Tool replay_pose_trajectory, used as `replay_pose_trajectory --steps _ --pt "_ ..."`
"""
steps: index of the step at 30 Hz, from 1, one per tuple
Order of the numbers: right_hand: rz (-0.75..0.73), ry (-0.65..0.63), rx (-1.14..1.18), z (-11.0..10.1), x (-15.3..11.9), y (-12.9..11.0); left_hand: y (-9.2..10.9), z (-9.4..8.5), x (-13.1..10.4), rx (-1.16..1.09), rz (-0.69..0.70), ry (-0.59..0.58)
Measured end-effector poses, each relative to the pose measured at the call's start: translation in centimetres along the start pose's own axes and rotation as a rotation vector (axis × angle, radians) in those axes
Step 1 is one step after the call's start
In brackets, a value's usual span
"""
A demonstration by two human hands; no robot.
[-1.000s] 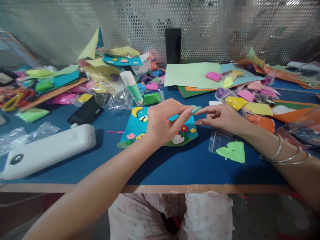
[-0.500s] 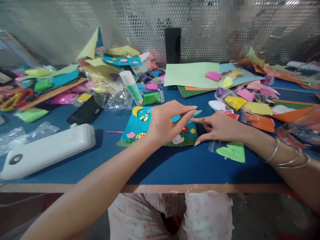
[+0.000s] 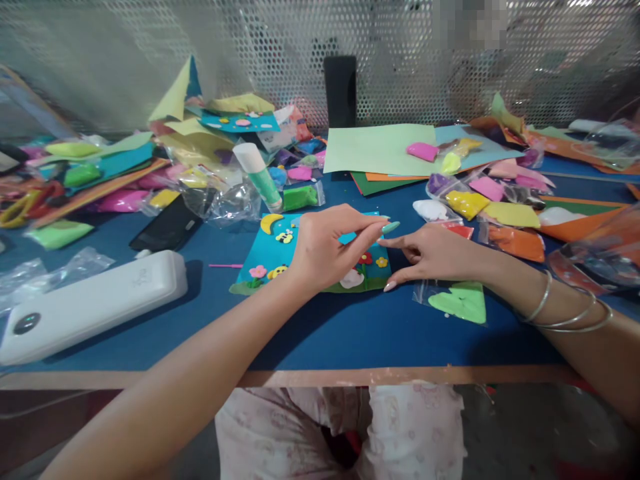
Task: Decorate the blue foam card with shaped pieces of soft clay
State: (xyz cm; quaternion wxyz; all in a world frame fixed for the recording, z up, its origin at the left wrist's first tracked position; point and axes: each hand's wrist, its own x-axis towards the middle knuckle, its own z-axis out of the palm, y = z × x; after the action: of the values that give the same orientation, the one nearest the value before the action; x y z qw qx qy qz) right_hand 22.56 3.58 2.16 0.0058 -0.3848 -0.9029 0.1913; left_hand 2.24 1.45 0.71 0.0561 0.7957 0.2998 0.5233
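A blue card picture lies on the table, with a yellow clay moon, a bee, clay flowers and a green strip along its bottom edge. My left hand reaches over the card, thumb and fingers pinched together near its upper right side. Whatever those fingertips hold, if anything, is too small to make out. On the card's right edge, my right hand has its index finger and thumb stretched apart, the other fingers curled. Part of the card is hidden by my left hand.
A white power bank lies at the left, a pink stick beside the card. Behind stand a glue stick and a black phone. Clay packets, including light green clay, and paper sheets surround the work.
The whole scene has shifted slightly left in view as my head moves. Both hands keep almost the same pose at the card's right side.
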Motion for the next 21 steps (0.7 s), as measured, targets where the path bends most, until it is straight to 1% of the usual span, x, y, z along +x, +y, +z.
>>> replay_pose_trajectory --steps 7,11,14,21 --pt "0.034 -0.008 0.039 -0.16 0.04 -0.03 -0.15 0.1 -0.06 0.014 0.02 -0.003" --pt "0.013 -0.003 0.058 -0.09 0.05 0.06 0.09 0.04 0.04 -0.005 -0.012 -0.019" --pt "0.006 0.002 0.078 -0.02 0.03 0.11 0.16 -0.01 0.11 -0.001 -0.011 -0.036" --pt "0.05 0.081 0.18 0.2 0.01 0.52 -0.29 0.26 -0.12 0.047 0.006 -0.029"
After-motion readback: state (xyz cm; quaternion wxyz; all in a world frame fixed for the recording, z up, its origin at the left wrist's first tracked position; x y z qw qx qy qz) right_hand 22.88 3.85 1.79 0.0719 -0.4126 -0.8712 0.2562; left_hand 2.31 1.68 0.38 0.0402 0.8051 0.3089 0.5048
